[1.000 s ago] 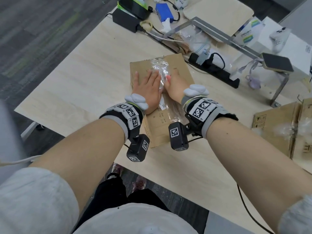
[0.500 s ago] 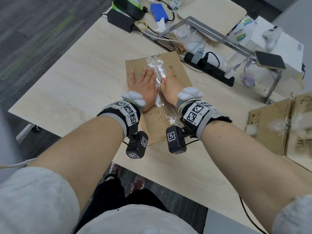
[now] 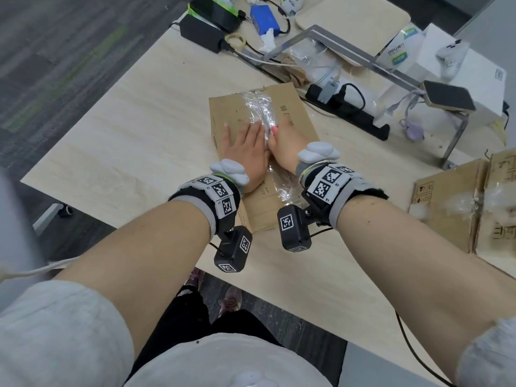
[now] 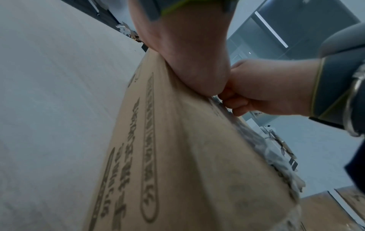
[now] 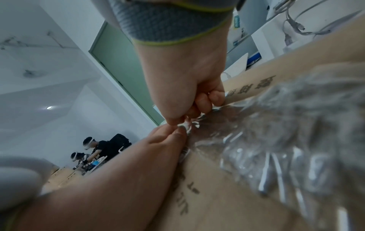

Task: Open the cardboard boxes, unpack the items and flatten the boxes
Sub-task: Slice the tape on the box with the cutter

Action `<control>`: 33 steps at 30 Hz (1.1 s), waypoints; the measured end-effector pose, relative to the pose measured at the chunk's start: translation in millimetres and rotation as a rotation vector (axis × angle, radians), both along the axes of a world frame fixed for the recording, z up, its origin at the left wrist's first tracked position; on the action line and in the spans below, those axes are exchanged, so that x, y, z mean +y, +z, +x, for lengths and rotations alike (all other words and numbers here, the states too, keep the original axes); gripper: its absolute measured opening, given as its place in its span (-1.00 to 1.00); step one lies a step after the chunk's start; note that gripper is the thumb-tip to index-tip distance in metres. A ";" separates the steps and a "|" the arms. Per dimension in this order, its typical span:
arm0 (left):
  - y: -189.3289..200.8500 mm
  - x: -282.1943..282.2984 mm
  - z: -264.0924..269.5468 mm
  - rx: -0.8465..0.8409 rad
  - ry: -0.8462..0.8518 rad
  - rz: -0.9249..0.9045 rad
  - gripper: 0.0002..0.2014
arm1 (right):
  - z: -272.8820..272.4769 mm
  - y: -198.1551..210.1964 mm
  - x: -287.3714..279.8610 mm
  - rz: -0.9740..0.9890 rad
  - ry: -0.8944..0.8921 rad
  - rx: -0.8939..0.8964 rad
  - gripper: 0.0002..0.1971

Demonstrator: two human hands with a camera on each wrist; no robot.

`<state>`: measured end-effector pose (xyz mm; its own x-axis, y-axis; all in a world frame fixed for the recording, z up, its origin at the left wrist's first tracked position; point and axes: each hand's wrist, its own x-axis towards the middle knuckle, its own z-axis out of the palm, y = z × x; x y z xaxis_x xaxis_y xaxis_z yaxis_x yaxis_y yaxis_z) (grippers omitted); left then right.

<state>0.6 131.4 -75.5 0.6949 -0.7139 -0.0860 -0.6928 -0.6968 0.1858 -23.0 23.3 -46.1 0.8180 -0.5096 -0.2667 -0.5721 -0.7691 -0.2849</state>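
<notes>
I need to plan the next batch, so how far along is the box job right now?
Looks done: a flattened box lies at the table's right edge. In hand: the box in front is still sealed with crinkled clear tape; the left hand presses flat on its top, while the right hand curls its fingers at the tape seam. Left: peeling the tape, opening, unpacking, flattening.

Pale wooden table (image 3: 117, 141), cardboard box (image 3: 296, 107), likely chargers (image 3: 201, 32)
</notes>
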 end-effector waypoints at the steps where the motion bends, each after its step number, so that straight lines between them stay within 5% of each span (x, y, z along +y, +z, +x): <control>1: -0.4 -0.3 -0.6 -0.006 0.002 0.001 -0.44 | -1.4 0.2 -0.4 -0.006 0.002 -0.001 -0.62; 6: -5.0 0.8 -0.3 -0.029 0.007 -0.045 -0.20 | -2.1 1.6 -0.7 -0.002 0.011 0.030 -0.62; 12: -3.2 1.8 -1.5 -0.023 -0.001 -0.023 -0.45 | -7.2 -2.7 -0.3 -0.035 0.007 0.034 -0.64; 33: -7.8 1.2 -0.6 -0.051 -0.008 -0.044 -0.44 | -17.0 -5.8 -2.0 -0.017 0.008 0.051 -0.65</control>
